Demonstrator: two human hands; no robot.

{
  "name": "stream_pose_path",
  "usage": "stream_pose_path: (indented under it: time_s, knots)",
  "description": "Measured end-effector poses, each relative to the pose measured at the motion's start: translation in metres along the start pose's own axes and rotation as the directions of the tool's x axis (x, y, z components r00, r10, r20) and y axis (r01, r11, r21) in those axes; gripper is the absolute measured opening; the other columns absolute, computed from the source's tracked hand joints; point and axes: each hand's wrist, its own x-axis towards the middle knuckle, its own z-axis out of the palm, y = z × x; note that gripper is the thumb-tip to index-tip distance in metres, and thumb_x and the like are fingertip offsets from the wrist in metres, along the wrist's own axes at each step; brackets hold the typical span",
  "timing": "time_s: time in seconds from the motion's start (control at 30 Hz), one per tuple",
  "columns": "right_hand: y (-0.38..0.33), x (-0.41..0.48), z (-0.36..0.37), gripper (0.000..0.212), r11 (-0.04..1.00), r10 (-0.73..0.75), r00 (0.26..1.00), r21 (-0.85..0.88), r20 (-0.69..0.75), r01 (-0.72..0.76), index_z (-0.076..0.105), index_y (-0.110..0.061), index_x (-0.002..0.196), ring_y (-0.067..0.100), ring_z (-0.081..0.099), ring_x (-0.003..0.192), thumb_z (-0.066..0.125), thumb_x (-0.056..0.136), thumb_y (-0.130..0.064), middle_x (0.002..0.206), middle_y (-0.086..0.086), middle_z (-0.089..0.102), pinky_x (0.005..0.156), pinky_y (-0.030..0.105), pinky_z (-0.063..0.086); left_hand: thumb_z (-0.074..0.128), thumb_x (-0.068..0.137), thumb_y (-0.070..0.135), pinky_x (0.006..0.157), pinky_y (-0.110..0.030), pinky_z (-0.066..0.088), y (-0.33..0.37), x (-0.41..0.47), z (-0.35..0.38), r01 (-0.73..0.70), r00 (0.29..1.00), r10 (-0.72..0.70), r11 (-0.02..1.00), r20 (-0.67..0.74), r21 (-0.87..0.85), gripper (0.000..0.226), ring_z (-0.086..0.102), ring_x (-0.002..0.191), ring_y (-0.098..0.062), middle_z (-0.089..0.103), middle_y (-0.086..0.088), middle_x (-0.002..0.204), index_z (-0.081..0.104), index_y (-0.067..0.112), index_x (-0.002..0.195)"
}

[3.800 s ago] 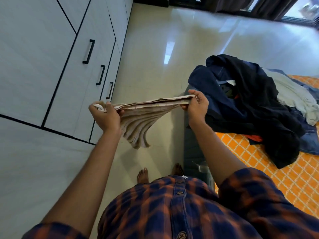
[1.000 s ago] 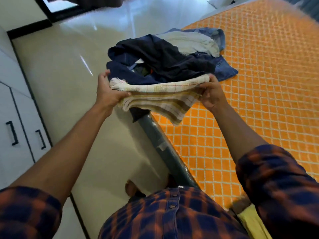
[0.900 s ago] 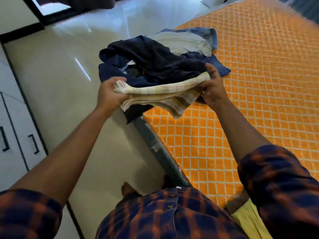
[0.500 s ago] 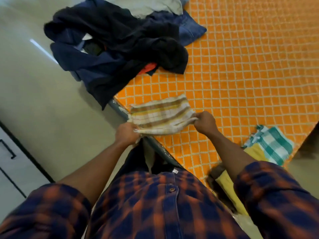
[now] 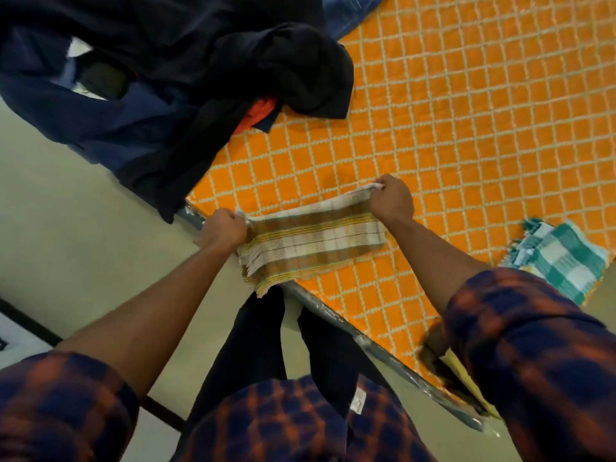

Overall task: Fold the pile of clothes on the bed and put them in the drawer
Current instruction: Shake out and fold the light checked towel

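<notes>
Head view: striped cloth (image 5: 313,243) now down on bed (image 5: 466,161) edge, mid-frame; left hand (image 5: 223,228) and right hand (image 5: 391,198) still curled tight on its ends. Fold probably nearly done.

Plaid shirt (image 5: 300,425): dark navy ground, rust-orange checks, loose fit. Left sleeve (image 5: 63,405) and right sleeve (image 5: 533,355) in same plaid. Both sleeves end far back from fingers (image 5: 241,224) of left hand (image 5: 222,229) and of right hand (image 5: 392,202); forearms bare from sleeve edge to wrist. Small white label (image 5: 358,400) at shirt's lower edge, nearer right-hand fingers' side. Trousers (image 5: 263,335) plain, very dark, two legs showing between shirt edge and fingers.
</notes>
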Motion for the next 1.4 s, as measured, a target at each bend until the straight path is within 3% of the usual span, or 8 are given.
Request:
stream_pose_path:
  time_s: [0.27, 0.37, 0.47, 0.7, 0.9, 1.03, 1.2, 1.4]
  knots:
    - [0.025, -0.031, 0.045, 0.050, 0.952, 0.198, 0.940, 0.282, -0.277, -0.118, 0.052, -0.021, 0.140, 0.032, 0.047, 0.128, 0.066, 0.096, -0.040, 0.142, 0.008, 0.050, 0.095, 0.047, 0.045, 0.048, 0.097, 0.039, 0.107, -0.060, 0.033, 0.026, -0.007, 0.043, -0.275, 0.915, 0.350, 0.906, -0.202, 0.322, 0.052, 0.029, 0.142, -0.033, 0.036, -0.012, 0.153, 0.043, 0.016, 0.143]
    - [0.045, -0.068, 0.064, 0.067, 0.537, 0.617, 0.787, 0.735, -0.008, -0.414, 0.047, -0.018, 0.144, 0.029, 0.051, 0.127, 0.079, 0.088, -0.033, 0.138, 0.005, 0.050, 0.095, 0.045, 0.048, 0.046, 0.097, 0.048, 0.115, -0.063, 0.019, 0.032, -0.032, 0.073, -0.500, 0.850, 0.525, 0.789, 0.030, 0.358, 0.063, 0.010, 0.153, -0.031, 0.018, -0.008, 0.165, 0.030, 0.027, 0.154]
    - [0.050, -0.083, 0.084, 0.055, -0.107, 0.399, 0.728, 0.817, 0.558, -0.567, 0.057, -0.017, 0.138, 0.026, 0.061, 0.121, 0.078, 0.087, -0.025, 0.124, 0.003, 0.068, 0.090, 0.041, 0.053, 0.038, 0.097, 0.060, 0.116, -0.070, 0.005, 0.029, -0.046, 0.112, -0.643, 0.750, 0.624, 0.608, 0.221, 0.465, 0.073, -0.011, 0.154, -0.031, -0.007, -0.003, 0.169, 0.009, 0.036, 0.159]
    - [0.048, -0.030, 0.090, 0.067, -0.166, 0.233, 0.855, 0.886, 0.463, -0.434, 0.062, -0.008, 0.134, 0.038, 0.066, 0.116, 0.083, 0.071, -0.018, 0.129, 0.018, 0.068, 0.098, 0.062, 0.051, 0.010, 0.094, 0.077, 0.110, -0.073, -0.013, 0.041, -0.015, 0.157, -0.618, 0.771, 0.596, 0.618, 0.224, 0.485, 0.077, -0.028, 0.149, -0.030, -0.030, -0.001, 0.163, -0.020, 0.041, 0.154]
    - [0.083, -0.017, 0.021, 0.045, -0.127, 0.239, 0.965, 0.989, 0.110, -0.081, 0.060, -0.004, 0.127, 0.034, 0.067, 0.112, 0.071, 0.084, -0.006, 0.115, 0.013, 0.072, 0.084, 0.050, 0.059, 0.033, 0.104, 0.041, 0.119, -0.063, 0.003, 0.110, 0.004, 0.157, -0.727, 0.624, 0.754, 0.462, 0.207, 0.508, 0.065, -0.007, 0.154, -0.033, -0.004, -0.010, 0.168, 0.004, 0.030, 0.160]
    - [0.101, -0.035, 0.001, 0.061, 0.407, 0.023, 0.986, 0.902, -0.165, 0.141, 0.057, -0.004, 0.140, 0.032, 0.059, 0.126, 0.079, 0.085, -0.019, 0.140, 0.018, 0.060, 0.095, 0.046, 0.054, 0.046, 0.099, 0.013, 0.123, -0.045, 0.017, 0.136, -0.013, 0.155, -0.844, 0.535, 0.834, 0.520, 0.132, 0.132, 0.052, 0.020, 0.150, -0.031, 0.030, -0.015, 0.160, 0.041, 0.009, 0.150]
    - [0.085, -0.049, 0.068, 0.072, 0.816, -0.539, 0.842, 0.224, -0.035, 0.532, 0.034, -0.036, 0.155, 0.032, 0.011, 0.156, 0.055, 0.089, -0.019, 0.166, -0.003, 0.023, 0.122, 0.062, 0.012, 0.037, 0.108, 0.036, 0.099, -0.042, 0.045, 0.140, -0.029, 0.150, -0.157, 0.975, 0.223, 0.710, 0.007, -0.686, 0.047, 0.053, 0.126, -0.035, 0.055, -0.018, 0.139, 0.053, 0.004, 0.139]
    - [0.088, -0.055, 0.094, 0.061, 0.836, -0.536, 0.840, -0.089, 0.086, 0.542, 0.045, -0.045, 0.148, 0.026, -0.003, 0.157, 0.056, 0.089, -0.054, 0.170, -0.003, 0.012, 0.122, 0.054, -0.006, 0.058, 0.099, 0.043, 0.110, -0.043, 0.037, 0.128, -0.028, 0.154, -0.076, 0.973, 0.153, 0.919, 0.171, -0.388, 0.080, 0.024, 0.149, -0.030, 0.016, -0.006, 0.165, 0.012, 0.016, 0.160]
